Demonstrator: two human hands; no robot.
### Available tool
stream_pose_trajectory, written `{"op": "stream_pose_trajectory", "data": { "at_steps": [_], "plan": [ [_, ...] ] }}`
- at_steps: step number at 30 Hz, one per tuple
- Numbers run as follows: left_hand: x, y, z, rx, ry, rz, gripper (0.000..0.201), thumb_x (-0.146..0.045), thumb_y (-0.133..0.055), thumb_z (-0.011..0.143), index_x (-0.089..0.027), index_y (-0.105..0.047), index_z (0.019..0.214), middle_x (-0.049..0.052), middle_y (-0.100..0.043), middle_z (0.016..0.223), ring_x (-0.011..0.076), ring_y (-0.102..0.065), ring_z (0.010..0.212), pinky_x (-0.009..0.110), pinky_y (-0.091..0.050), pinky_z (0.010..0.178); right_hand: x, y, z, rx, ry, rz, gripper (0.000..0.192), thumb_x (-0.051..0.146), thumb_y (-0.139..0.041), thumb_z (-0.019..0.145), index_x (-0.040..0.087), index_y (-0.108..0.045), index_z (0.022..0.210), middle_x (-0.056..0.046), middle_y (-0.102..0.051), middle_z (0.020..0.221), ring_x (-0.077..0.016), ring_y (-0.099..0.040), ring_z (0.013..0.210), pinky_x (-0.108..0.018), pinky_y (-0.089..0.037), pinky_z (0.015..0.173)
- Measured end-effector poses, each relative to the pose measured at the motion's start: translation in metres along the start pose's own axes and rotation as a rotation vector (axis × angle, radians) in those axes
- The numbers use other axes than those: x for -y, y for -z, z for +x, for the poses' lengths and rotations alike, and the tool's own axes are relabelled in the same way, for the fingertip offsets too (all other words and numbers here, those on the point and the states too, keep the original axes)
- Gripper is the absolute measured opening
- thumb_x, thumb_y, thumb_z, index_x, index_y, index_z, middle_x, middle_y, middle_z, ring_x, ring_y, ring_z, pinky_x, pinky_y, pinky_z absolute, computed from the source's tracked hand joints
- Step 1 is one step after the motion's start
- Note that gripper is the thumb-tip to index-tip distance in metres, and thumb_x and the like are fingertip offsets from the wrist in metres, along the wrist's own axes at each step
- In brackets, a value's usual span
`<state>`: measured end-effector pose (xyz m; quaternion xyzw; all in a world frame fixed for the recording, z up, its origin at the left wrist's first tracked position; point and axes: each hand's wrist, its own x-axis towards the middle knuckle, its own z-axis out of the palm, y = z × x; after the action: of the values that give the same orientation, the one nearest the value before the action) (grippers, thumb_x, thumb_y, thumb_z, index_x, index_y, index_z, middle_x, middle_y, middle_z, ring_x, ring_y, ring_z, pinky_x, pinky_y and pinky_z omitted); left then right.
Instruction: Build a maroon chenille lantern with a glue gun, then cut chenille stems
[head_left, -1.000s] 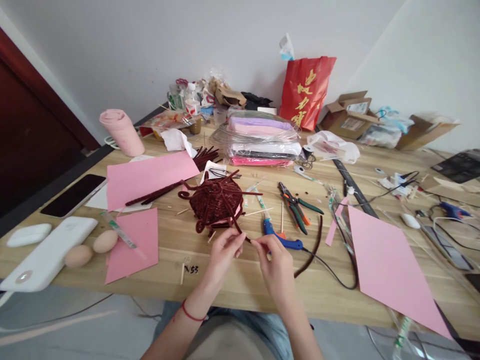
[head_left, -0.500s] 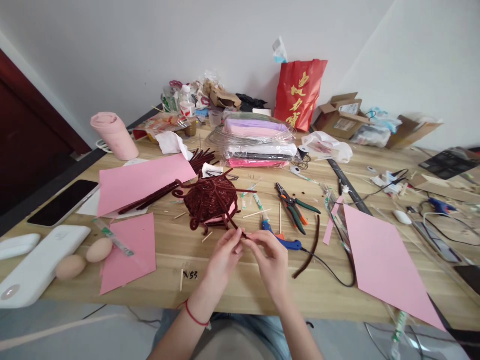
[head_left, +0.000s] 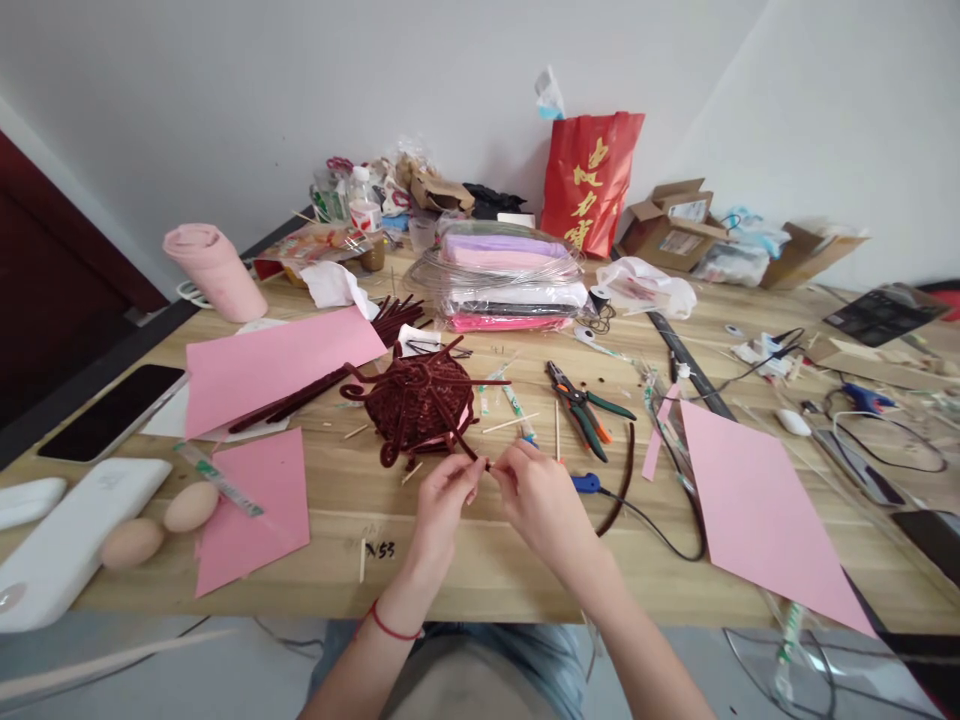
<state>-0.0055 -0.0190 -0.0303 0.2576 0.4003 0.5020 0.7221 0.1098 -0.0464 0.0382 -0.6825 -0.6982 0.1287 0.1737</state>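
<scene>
Pink card (head_left: 259, 520) lies near left. The maroon ball (head_left: 397, 412) sits in the middle, just beyond the left hand (head_left: 439, 505), which pinches its stem (head_left: 466, 449). The right hand (head_left: 547, 500), pinching that stem's end, has rolled knuckles-up, suggesting a twist; it now hides most of the glue gun (head_left: 586, 484). Pliers (head_left: 582, 410) and a loose strand (head_left: 628, 468) lie right.

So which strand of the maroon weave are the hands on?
The strand slanting to the picture's lower right, pinched by the left hand and right hand; the coiled strands and the straight strand pointing right are untouched.
</scene>
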Motion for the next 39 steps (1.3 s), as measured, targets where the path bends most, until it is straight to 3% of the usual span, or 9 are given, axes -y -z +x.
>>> {"op": "stream_pose_trajectory", "data": {
  "at_steps": [4, 7, 9, 15, 19, 22, 29, 35, 39],
  "plan": [
    [0.004, -0.001, 0.001, -0.013, 0.0, 0.016, 0.036, -0.037, -0.093, 0.051, -0.013, -0.071, 0.066, -0.005, -0.054, 0.053, 0.0061, -0.038, 0.053, 0.022, -0.022, 0.051, 0.012, 0.016, 0.015, 0.19, -0.046, -0.153, 0.016, 0.002, -0.056, 0.083, 0.013, -0.066, 0.076, -0.013, -0.071, 0.083, -0.0188, -0.071, 0.074, -0.023, -0.047, 0.063],
    [0.004, -0.002, 0.002, -0.003, 0.034, -0.019, 0.036, -0.038, -0.092, 0.052, -0.013, -0.069, 0.063, -0.006, -0.05, 0.05, 0.0055, -0.036, 0.052, 0.021, -0.022, 0.05, 0.007, 0.019, 0.016, 0.181, -0.034, -0.132, 0.016, 0.004, -0.057, 0.085, 0.014, -0.066, 0.077, -0.012, -0.072, 0.082, -0.0188, -0.071, 0.073, -0.024, -0.048, 0.064],
    [0.001, -0.003, 0.002, 0.022, 0.077, -0.063, 0.037, -0.039, -0.092, 0.053, -0.014, -0.067, 0.061, -0.006, -0.049, 0.052, 0.0055, -0.038, 0.052, 0.02, -0.026, 0.051, 0.0, 0.014, 0.011, 0.141, -0.017, 0.033, 0.014, 0.008, -0.055, 0.088, 0.015, -0.066, 0.083, -0.008, -0.072, 0.079, -0.0174, -0.071, 0.071, -0.024, -0.05, 0.065],
    [-0.003, -0.007, 0.002, 0.093, 0.219, -0.201, 0.044, -0.043, -0.093, 0.045, -0.015, -0.07, 0.069, -0.002, -0.06, 0.066, 0.0063, -0.046, 0.058, 0.02, -0.037, 0.056, -0.003, -0.042, -0.012, -0.378, -0.206, 1.079, 0.014, 0.032, -0.07, 0.082, 0.019, -0.067, 0.084, -0.003, -0.072, 0.076, -0.0158, -0.067, 0.064, -0.028, -0.056, 0.062],
    [0.002, -0.009, 0.0, 0.114, 0.241, -0.228, 0.042, -0.042, -0.093, 0.047, -0.016, -0.071, 0.071, -0.001, -0.061, 0.068, 0.0062, -0.046, 0.057, 0.02, -0.033, 0.052, 0.006, -0.074, -0.015, -0.637, -0.318, 1.211, 0.019, 0.036, -0.076, 0.075, 0.018, -0.068, 0.079, -0.004, -0.069, 0.084, -0.0149, -0.064, 0.068, -0.026, -0.054, 0.06],
    [0.004, -0.008, -0.001, 0.124, 0.225, -0.198, 0.039, -0.043, -0.091, 0.051, -0.015, -0.071, 0.071, -0.001, -0.058, 0.065, 0.0067, -0.044, 0.055, 0.021, -0.031, 0.051, 0.003, -0.077, -0.012, -0.697, -0.254, 1.127, 0.018, 0.034, -0.074, 0.078, 0.018, -0.067, 0.076, -0.004, -0.067, 0.083, -0.0156, -0.064, 0.072, -0.027, -0.053, 0.062],
    [-0.002, 0.001, 0.005, 0.042, 0.01, -0.019, 0.037, -0.044, -0.088, 0.06, -0.016, -0.076, 0.083, -0.005, -0.049, 0.059, 0.0063, -0.035, 0.055, 0.021, -0.025, 0.052, -0.019, -0.025, -0.005, -0.44, 0.009, 0.471, 0.018, 0.02, -0.065, 0.087, 0.018, -0.063, 0.069, -0.002, -0.065, 0.071, -0.0143, -0.061, 0.063, -0.026, -0.048, 0.063],
    [-0.003, 0.0, 0.008, -0.002, -0.106, 0.086, 0.03, -0.041, -0.086, 0.063, -0.015, -0.076, 0.074, -0.004, -0.049, 0.058, 0.0079, -0.034, 0.056, 0.024, -0.022, 0.051, 0.008, 0.015, 0.016, 0.086, -0.076, -0.146, 0.018, 0.005, -0.059, 0.085, 0.014, -0.068, 0.072, -0.011, -0.072, 0.082, -0.0217, -0.07, 0.074, -0.027, -0.045, 0.061],
    [0.003, -0.003, 0.007, -0.01, -0.093, 0.059, 0.026, -0.036, -0.088, 0.061, -0.015, -0.073, 0.067, -0.003, -0.051, 0.059, 0.0085, -0.037, 0.056, 0.024, -0.025, 0.052, 0.022, 0.023, 0.027, 0.165, -0.108, -0.206, 0.023, -0.008, -0.057, 0.075, 0.01, -0.07, 0.071, -0.02, -0.073, 0.08, -0.0287, -0.073, 0.071, -0.029, -0.045, 0.057]
  ]
}}
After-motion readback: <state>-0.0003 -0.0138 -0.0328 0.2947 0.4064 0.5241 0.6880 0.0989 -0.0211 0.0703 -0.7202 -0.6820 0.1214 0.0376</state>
